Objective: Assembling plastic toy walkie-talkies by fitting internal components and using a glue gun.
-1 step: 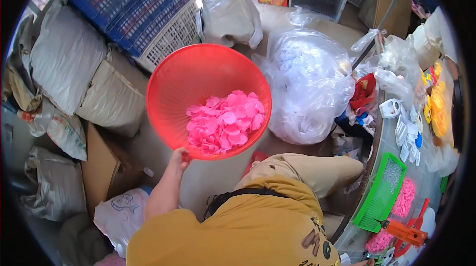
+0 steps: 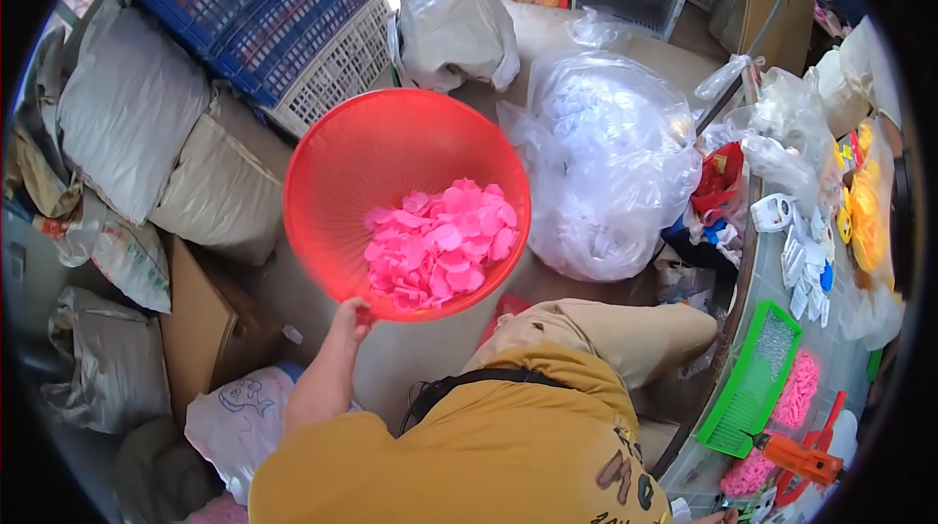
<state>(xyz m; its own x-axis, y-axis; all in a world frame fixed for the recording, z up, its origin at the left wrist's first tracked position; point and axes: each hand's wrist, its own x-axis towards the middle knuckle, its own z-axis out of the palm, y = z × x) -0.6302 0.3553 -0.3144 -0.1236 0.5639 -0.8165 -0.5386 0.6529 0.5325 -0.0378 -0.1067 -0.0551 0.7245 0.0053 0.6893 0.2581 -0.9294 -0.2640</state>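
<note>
Pink petal-shaped pieces (image 2: 440,246) lie heaped in the red plastic basin (image 2: 391,148) we hold tilted above the floor, between stacked sacks (image 2: 127,114) and a clear bag (image 2: 611,163). Judged from that tilt, the pieces could slide over the low rim, since only one edge is held. Our left hand (image 2: 350,317) reaches up, arm outstretched, its grip pinching the near rim. Our right hand is out of view.

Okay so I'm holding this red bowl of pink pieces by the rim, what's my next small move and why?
Probably level the red bowl: the pink pieces are heaped against its lower right side, and only your left hand shows gripping the near rim, so they could spill.
</note>
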